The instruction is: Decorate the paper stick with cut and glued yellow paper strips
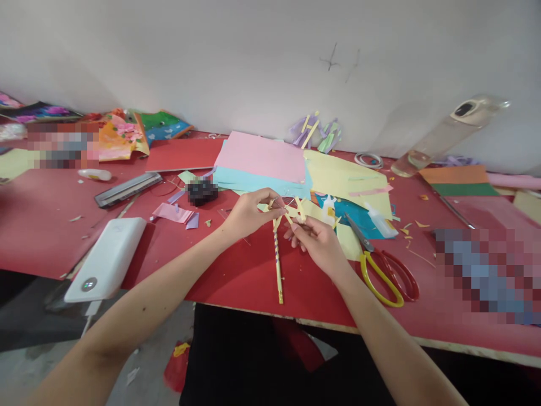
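My left hand (pixel 256 217) is closed in a pinch over the red table, its fingertips on a pale yellow paper strip (pixel 289 219). Facing it, my right hand (pixel 315 237) also has its fingers closed on the yellow paper, and a folded end stands up above them. Just under the fingertips, a thin pale yellow stick (pixel 277 259) with a purple spiral pattern points toward the front edge. Whether its upper end is attached to the paper is hidden by my fingers. Yellow-and-red-handled scissors (pixel 368 246) lie partly open to the right of my right hand.
Behind my hands lie pink paper (pixel 262 155) and yellow paper (pixel 338 169). Glue bottles (pixel 381 220) are at the right. A power bank (pixel 105 259) with a cable sits front left. A clear water bottle (pixel 448 138) leans on the wall. Paper tassels (pixel 305 131) rest at the back.
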The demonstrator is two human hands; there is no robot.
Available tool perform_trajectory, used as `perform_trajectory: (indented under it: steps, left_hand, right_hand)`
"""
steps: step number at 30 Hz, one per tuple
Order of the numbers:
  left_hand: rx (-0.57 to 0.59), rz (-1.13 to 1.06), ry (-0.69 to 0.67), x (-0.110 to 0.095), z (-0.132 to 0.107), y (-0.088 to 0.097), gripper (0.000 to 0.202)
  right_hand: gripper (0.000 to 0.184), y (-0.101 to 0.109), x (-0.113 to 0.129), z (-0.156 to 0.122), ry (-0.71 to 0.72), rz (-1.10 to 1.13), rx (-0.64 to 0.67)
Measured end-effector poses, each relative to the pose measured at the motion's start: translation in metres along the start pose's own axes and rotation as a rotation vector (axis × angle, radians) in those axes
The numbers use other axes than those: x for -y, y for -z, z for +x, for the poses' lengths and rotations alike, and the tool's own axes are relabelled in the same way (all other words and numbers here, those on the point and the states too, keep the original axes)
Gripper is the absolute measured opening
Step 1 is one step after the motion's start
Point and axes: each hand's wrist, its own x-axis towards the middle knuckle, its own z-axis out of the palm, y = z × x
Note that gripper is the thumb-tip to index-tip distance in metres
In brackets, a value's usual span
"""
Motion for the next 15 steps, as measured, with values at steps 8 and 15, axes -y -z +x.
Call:
perform_trajectory:
  steps: [8, 15]
  left_hand:
    - [-0.006, -0.004, 0.035, -0.0023, -0.0002, -0.0007, 0.012]
    - [-0.006, -0.004, 0.016, -0.0011, -0.0023, -0.0025, 0.011]
  right_hand:
    - [0.025, 0.0001, -0.0012, 0.0003, -0.014, -0.015, 0.002]
    - [0.026, -0.0023, 0.0011, -0.0027, 0.012, -0.072, -0.052]
